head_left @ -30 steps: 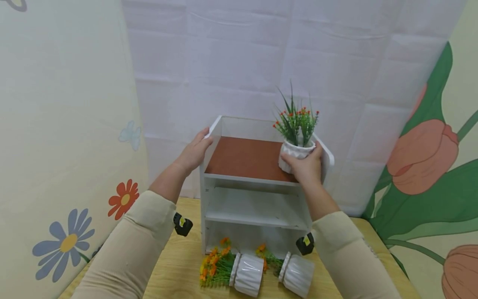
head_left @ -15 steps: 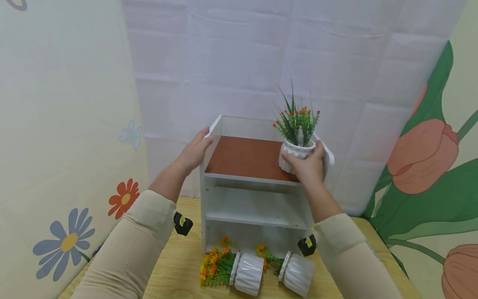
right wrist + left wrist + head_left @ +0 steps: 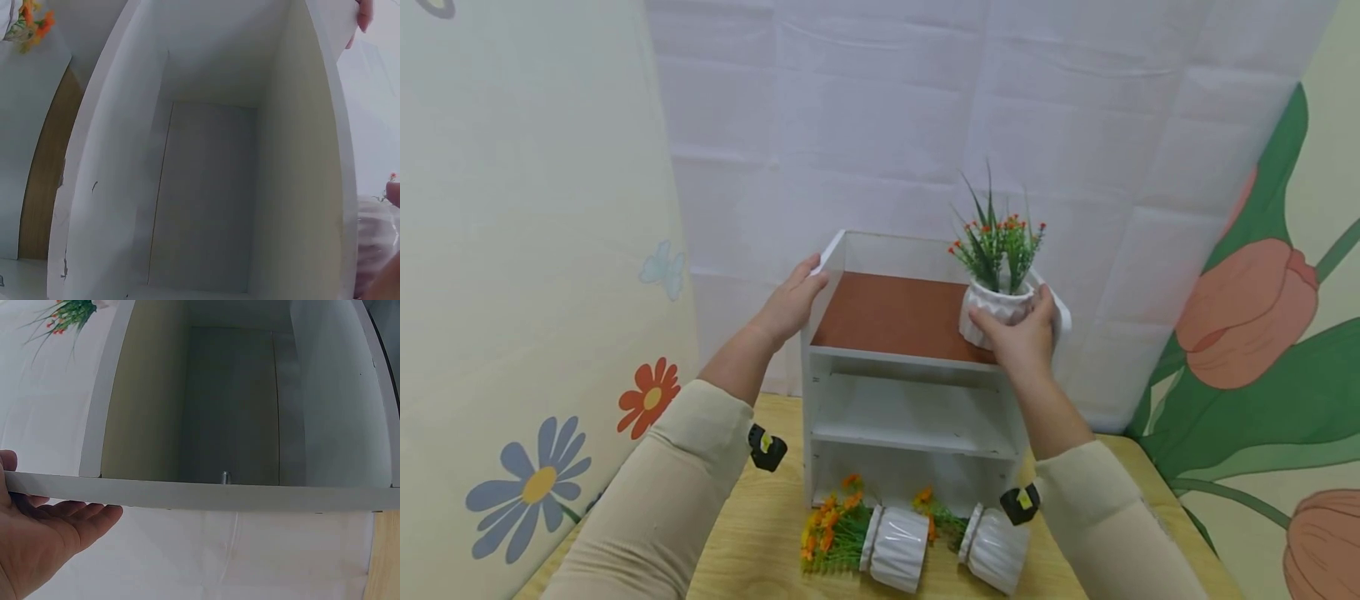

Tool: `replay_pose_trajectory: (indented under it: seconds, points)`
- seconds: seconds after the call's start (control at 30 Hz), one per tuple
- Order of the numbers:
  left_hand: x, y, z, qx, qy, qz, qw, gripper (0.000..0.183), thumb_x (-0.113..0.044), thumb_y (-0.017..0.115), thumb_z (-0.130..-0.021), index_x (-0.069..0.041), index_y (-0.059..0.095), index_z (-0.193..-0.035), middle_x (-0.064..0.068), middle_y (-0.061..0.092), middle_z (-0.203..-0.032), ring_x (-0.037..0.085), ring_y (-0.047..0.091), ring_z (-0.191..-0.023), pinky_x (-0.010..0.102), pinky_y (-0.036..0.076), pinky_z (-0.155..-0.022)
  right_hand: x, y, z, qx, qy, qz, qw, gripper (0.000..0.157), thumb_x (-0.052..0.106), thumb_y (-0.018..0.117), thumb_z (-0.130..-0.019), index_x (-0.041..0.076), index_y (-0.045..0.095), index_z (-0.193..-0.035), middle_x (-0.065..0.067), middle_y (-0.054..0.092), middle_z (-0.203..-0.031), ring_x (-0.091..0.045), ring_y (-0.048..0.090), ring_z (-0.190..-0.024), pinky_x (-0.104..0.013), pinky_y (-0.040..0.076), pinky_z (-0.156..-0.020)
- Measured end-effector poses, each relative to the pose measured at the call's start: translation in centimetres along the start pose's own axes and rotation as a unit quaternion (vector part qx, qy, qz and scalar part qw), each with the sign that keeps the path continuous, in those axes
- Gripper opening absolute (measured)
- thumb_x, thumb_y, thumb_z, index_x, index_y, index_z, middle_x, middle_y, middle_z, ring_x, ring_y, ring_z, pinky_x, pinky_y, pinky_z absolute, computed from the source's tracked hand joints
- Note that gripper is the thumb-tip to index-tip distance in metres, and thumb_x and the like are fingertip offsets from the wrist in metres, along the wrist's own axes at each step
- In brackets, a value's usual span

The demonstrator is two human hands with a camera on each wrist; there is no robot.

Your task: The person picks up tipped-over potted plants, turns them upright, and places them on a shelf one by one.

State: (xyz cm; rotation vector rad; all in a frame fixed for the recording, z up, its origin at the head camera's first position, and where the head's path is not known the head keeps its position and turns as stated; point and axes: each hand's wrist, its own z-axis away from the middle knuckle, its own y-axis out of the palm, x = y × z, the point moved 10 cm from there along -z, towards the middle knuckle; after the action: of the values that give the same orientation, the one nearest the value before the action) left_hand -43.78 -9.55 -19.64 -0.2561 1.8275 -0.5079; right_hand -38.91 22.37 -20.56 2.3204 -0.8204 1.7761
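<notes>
A small white shelf unit with a brown top board stands upright on the wooden table. My left hand holds its left side panel near the top; in the left wrist view the panel passes between thumb and fingers. At the right end of the top board is an upright potted plant, a ribbed white pot with green leaves and small red flowers. My right hand grips this pot, thumb in front and fingers at its right side. In the right wrist view the pot shows only partly.
Two white pots with orange flowers, one pot left and another pot right, lie on their sides before the shelf on the table. A white cloth hangs behind. Flower-printed panels flank both sides.
My right hand and forearm have shifted slightly to the right, the thumb sliding a little across the pot. The pot has hardly moved. My left hand stays in place.
</notes>
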Motion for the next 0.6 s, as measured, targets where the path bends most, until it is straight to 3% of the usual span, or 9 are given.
replay_pose_trajectory:
  seconds: [0.4,0.6]
  points:
    - [0.1,-0.2,0.0,-0.003,-0.006,0.000,1.0000,0.064,-0.041,0.026,-0.103,-0.019,0.004,-0.159,0.018,0.023,-0.160,0.041,0.032,-0.140,0.066,0.027,-0.111,-0.2,-0.3,1.2,0.025,0.003,0.014,1.000,0.111,0.035,0.079,-0.081,0.017,0.001,-0.158,-0.016,0.014,-0.163,-0.029,0.017,-0.151,-0.042,0.021,-0.122]
    - [0.2,-0.1,0.0,-0.002,-0.004,0.004,1.0000,0.064,-0.041,0.026,-0.103,-0.019,0.004,-0.159,0.017,0.021,-0.161,0.041,0.030,-0.142,0.066,0.026,-0.112,-0.5,-0.5,1.8,0.046,0.003,0.004,0.999,0.108,0.032,0.078,-0.083,0.018,0.002,-0.158,-0.017,0.018,-0.162,-0.031,0.023,-0.149,-0.044,0.025,-0.120]
